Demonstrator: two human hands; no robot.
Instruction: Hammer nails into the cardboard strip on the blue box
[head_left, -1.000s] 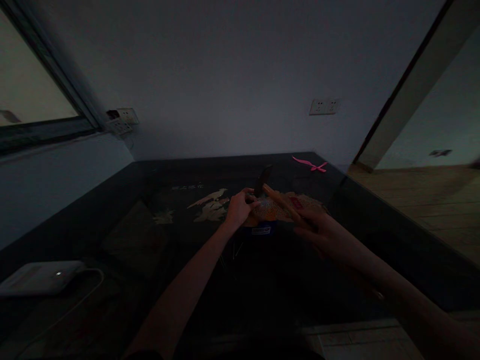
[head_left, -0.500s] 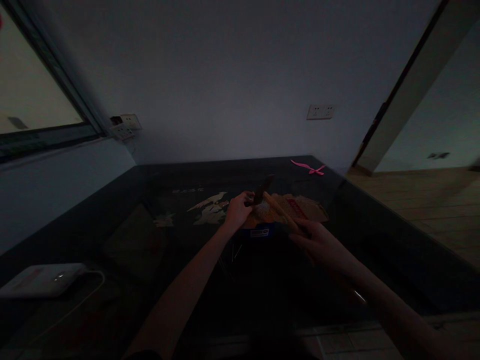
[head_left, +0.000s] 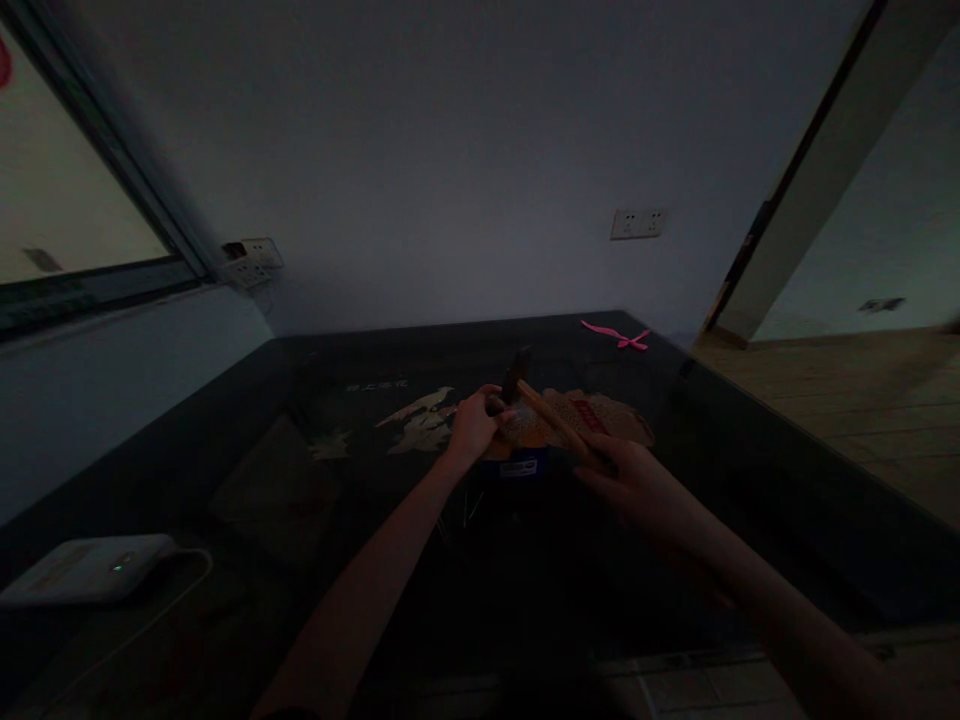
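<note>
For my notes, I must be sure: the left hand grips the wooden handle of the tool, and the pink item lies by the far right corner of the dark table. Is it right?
Not quite. In the head view, the right hand grips the wooden handle, not the left hand. The pink item does lie by the far right corner of the dark table.
</note>
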